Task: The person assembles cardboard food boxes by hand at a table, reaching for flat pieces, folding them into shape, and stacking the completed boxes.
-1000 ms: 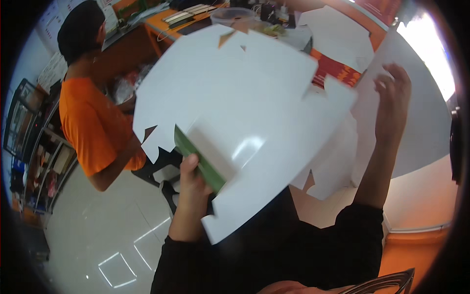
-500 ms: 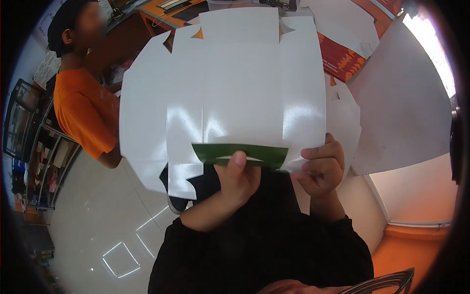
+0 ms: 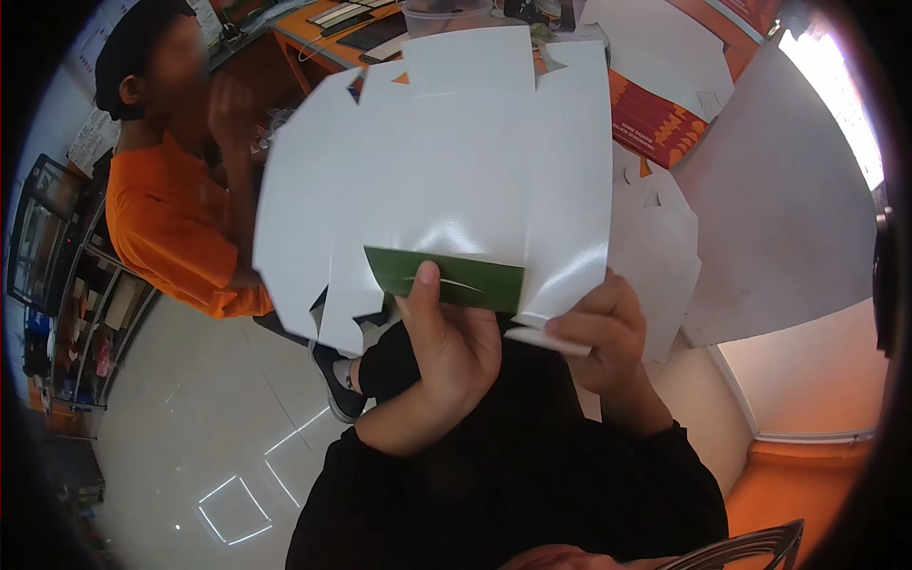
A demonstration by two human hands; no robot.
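A large flat cardboard box blank (image 3: pixel 437 161), glossy white with notched edges, is held up in front of me. Along its near edge a green flap (image 3: pixel 480 278) with a curved slit is folded over toward me. My left hand (image 3: pixel 454 350) grips this flap, thumb on top and fingers beneath the blank. At the near right corner, my right hand (image 3: pixel 613 332) has its fingers closed around a small white side flap (image 3: pixel 546 340), which is bent up there. The underside of the blank is hidden.
More white box blanks (image 3: pixel 655 228) lie to the right, by a red-orange printed card (image 3: pixel 655 119). Behind is an orange table (image 3: pixel 309 52) with a clear plastic tub (image 3: pixel 446 17). A person in an orange shirt (image 3: pixel 176 228) is at the left, near a shelf rack (image 3: pixel 114 304).
The blank has tilted and shifted slightly, its left edge moving right. My right hand has bent the small corner flap. The other person has raised a hand.
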